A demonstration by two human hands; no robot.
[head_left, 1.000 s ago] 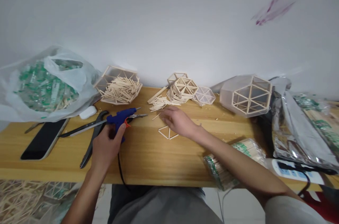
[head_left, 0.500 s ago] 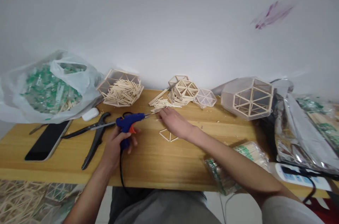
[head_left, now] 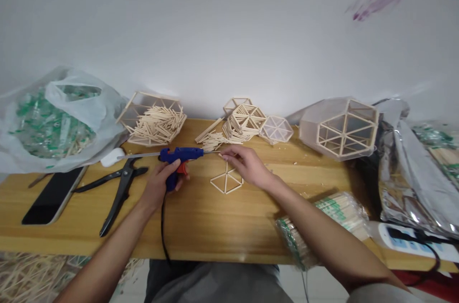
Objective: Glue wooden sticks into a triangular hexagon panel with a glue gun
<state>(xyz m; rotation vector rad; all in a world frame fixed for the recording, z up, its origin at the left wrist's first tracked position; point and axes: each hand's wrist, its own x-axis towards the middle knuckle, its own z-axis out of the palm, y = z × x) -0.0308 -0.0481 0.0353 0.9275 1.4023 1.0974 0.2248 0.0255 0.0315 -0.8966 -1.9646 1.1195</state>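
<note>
My left hand (head_left: 165, 179) is wrapped round the handle of a blue glue gun (head_left: 181, 154), whose nozzle points right. At that nozzle, my right hand (head_left: 244, 163) pinches a short wooden stick (head_left: 223, 155). Below my right fingertips a small flat frame of sticks (head_left: 225, 184) with spokes lies on the table (head_left: 201, 226). A pile of loose short sticks (head_left: 215, 140) lies just behind the nozzle. Next to it are stacked hexagonal stick frames (head_left: 251, 119).
A bowl-like stick frame (head_left: 138, 97) holds many sticks. Black cutters (head_left: 120, 193), a phone (head_left: 53, 198) and a plastic bag (head_left: 60, 121) are on the left. On the right are a lantern-like frame (head_left: 342, 128), packed sticks (head_left: 340, 214) and a power strip (head_left: 412, 243).
My right hand has come away from the stick pile with a stick between its fingers. The glue gun has levelled, and its nozzle is now at that stick. The view has shifted slightly.
</note>
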